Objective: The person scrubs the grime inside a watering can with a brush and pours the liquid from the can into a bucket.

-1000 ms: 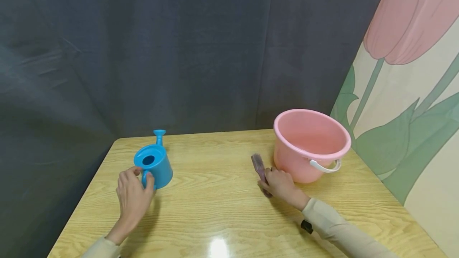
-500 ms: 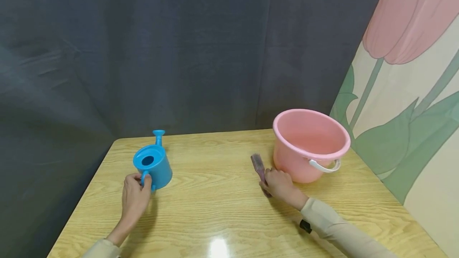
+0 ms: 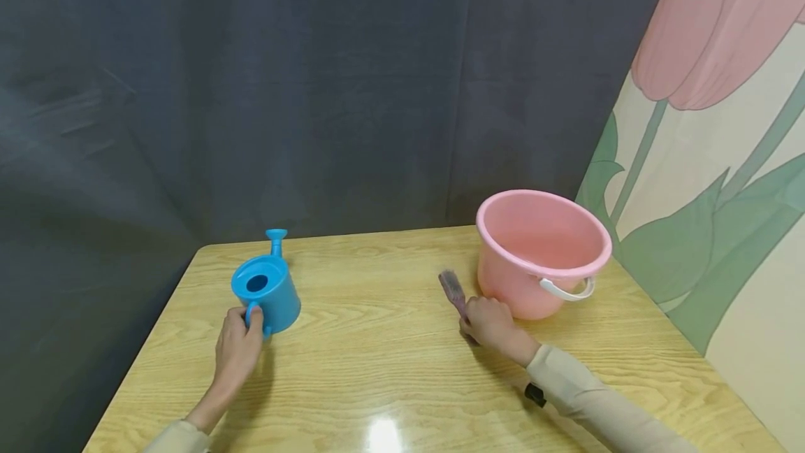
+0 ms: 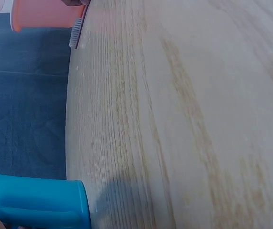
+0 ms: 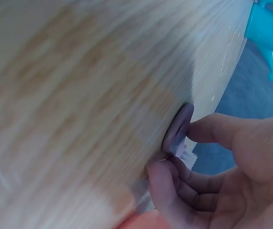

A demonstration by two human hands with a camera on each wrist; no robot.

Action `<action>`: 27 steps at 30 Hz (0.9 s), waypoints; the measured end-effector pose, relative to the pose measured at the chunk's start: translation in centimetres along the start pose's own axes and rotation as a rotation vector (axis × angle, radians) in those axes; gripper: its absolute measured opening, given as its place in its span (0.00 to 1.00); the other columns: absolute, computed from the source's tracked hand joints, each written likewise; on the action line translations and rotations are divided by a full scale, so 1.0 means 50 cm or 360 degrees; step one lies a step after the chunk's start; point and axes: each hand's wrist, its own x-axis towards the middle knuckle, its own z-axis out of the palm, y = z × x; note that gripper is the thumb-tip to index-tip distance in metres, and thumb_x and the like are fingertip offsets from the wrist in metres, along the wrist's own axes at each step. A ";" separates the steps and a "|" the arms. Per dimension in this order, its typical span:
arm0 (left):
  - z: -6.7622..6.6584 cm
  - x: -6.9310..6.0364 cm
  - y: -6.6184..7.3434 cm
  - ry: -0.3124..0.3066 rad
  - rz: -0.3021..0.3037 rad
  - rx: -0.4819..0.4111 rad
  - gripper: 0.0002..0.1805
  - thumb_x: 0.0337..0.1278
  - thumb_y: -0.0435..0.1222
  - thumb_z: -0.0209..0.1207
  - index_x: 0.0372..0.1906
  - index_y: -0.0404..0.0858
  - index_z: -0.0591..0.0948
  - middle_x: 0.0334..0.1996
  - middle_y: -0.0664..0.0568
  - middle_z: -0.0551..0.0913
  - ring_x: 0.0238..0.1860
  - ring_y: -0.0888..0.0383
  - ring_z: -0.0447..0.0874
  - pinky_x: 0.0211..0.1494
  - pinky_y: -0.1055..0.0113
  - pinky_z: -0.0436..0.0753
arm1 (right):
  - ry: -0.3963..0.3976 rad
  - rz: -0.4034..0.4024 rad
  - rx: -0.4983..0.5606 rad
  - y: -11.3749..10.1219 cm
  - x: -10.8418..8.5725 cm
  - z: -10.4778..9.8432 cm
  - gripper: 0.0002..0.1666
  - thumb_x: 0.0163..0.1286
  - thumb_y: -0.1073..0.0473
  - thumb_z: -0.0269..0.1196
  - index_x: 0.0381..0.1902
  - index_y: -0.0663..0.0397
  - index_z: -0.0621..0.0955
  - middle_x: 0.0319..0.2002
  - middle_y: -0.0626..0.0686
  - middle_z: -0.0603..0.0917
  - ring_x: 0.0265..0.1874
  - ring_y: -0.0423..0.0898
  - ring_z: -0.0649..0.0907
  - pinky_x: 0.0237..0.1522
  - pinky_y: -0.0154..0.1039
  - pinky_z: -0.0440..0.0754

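Note:
On the left of the table a blue watering can point(image 3: 277, 299) stands upright, its spout towards the back. My left hand point(image 3: 237, 348) grips the can's handle, thumb on the near side. The can's side point(image 4: 36, 200) also shows in the left wrist view, where only bits of fingers appear at the edge. A purple scrub brush point(image 3: 451, 288) lies beside the pink bucket, its bristle end pointing away. My right hand point(image 3: 493, 327) pinches its handle point(image 5: 178, 129) between thumb and fingers. In the head view that hand covers most of the handle.
The pink bucket point(image 3: 522, 292) with a white handle point(image 3: 566, 293) stands at the right back, just behind the right hand. A dark curtain point(image 3: 346, 89) hangs behind the wooden table point(image 3: 365, 355). A flower-painted wall point(image 3: 742, 229) borders the right side.
My left fingers have closed round the watering can's handle. The right thumb and fingers have drawn in on the brush handle. Can, brush and bucket stay in place; the head view shifts slightly.

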 end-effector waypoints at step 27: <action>0.006 0.004 -0.005 -0.0159 -0.0020 -0.0082 0.30 0.79 0.47 0.27 0.57 0.23 0.66 0.50 0.30 0.74 0.50 0.37 0.73 0.49 0.43 0.73 | -0.0206 0.0070 0.0322 0.030 0.016 0.004 0.16 0.44 0.54 0.69 0.11 0.47 0.72 0.13 0.43 0.71 0.15 0.43 0.72 0.18 0.40 0.70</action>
